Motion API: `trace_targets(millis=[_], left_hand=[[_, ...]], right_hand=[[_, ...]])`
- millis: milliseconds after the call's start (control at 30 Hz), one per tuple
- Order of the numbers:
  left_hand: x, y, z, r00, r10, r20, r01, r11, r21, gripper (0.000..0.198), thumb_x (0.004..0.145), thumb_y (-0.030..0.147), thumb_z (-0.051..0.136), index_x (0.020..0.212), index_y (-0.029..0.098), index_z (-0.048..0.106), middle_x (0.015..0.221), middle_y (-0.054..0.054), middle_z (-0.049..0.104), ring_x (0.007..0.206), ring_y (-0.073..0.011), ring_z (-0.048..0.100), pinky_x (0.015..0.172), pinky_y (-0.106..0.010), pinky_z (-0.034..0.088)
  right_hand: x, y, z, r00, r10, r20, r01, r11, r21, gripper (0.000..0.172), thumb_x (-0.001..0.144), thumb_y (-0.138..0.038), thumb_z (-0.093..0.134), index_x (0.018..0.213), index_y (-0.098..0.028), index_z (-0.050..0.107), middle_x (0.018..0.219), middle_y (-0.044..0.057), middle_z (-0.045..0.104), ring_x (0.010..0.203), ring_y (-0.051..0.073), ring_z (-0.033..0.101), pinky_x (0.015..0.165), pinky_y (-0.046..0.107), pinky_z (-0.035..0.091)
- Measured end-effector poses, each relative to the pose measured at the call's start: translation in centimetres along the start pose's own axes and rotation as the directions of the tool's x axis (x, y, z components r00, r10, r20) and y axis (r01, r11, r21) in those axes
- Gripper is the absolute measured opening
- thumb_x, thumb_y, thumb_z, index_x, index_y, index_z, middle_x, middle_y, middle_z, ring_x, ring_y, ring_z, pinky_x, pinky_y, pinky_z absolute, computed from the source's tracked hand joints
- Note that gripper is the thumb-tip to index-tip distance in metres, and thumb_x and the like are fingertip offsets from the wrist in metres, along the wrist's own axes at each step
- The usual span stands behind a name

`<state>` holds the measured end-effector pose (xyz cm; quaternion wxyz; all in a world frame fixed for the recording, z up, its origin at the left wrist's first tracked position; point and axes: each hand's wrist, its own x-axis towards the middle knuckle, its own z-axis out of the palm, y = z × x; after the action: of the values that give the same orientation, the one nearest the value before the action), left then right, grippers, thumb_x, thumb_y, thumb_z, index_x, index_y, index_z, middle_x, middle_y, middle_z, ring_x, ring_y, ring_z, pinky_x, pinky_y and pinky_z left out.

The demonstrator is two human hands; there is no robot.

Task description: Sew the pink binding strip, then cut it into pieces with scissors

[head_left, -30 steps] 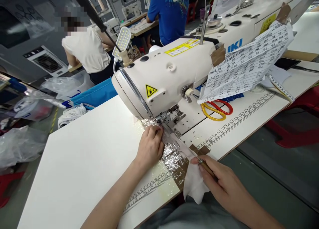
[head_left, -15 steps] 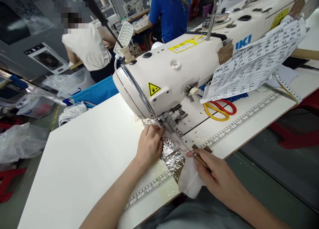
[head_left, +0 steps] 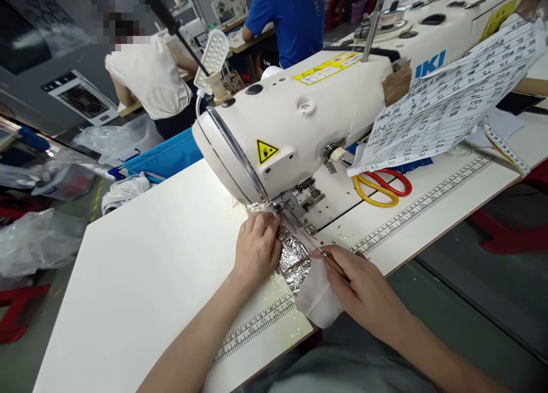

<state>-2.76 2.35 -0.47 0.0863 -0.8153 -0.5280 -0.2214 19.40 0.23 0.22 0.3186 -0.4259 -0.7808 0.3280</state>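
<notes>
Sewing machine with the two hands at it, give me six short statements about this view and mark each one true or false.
1. The right hand holds a brown-handled tool. True.
2. The left hand touches the tape measure. False: the left hand is close by the sewing machine.
3. The scissors have yellow and red handles. True.
4. The paper is blank. False: the paper bears handwriting.
5. The triangular label is yellow. True.
6. The cloth by the right hand is blue. False: the cloth is white.

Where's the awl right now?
Head view, below and right of centre: the awl is in the right hand, pointing toward the sewing machine, with white cloth just below it.
</notes>
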Motion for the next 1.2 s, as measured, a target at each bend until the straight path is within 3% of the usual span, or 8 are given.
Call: trace_targets(millis=[233,733,1033,1200], left_hand=[[0.0,0.6,-0.4,0.994,0.1,-0.033,-0.101,0.994,-0.032,0.025,0.088,0.008,0.047,0.11,0.015,0.058,0.108,-0.012,0.064,0.102,-0.0265,0.058,0.081,-0.041,0.053],[0.1,0.1,0.3,0.996,-0.027,0.083,0.02,0.996,0.092,0.036,0.087,0.016,0.049,0.121,0.011,0.061,0.116,-0.016,0.061,0.106,-0.0301,0.056,0.083,-0.045,0.053],[-0.1,-0.2,0.9,0.999,0.023,0.023,-0.023,1.0,0.01,0.034,0.089,0.015,0.047,0.12,0.01,0.059,0.111,-0.016,0.06,0.1,-0.0277,0.055,0.08,-0.043,0.055],[1.4,0.4,1.0,0.996,-0.041,0.077,0.032,0.993,0.115,0.019,0.094,0.018,0.046,0.095,0.014,0.065,0.096,-0.014,0.063,0.086,-0.0252,0.056,0.072,-0.04,0.054]], right_hand=[[0.4,0.3,0.2,0.999,0.017,0.041,-0.017,1.0,0.001,0.021,0.097,-0.02,0.032,0.098,-0.02,0.053,0.085,0.007,0.067,0.078,0.022,0.067,0.066,0.032,0.053],[1.4,0.5,1.0,0.997,-0.073,-0.017,0.071,0.994,-0.086,0.022,0.099,-0.019,0.036,0.106,-0.018,0.056,0.097,0.008,0.071,0.085,0.023,0.07,0.066,0.032,0.055],[0.6,-1.7,1.3,0.94,-0.327,-0.098,0.327,0.945,-0.021,0.024,0.098,-0.011,0.037,0.116,-0.019,0.051,0.091,0.005,0.067,0.076,0.017,0.065,0.062,0.025,0.05],[0.2,-4.2,1.7,0.868,-0.49,-0.086,0.491,0.871,-0.005,0.025,0.099,-0.013,0.035,0.12,-0.017,0.05,0.09,0.006,0.067,0.075,0.018,0.064,0.061,0.026,0.049]])
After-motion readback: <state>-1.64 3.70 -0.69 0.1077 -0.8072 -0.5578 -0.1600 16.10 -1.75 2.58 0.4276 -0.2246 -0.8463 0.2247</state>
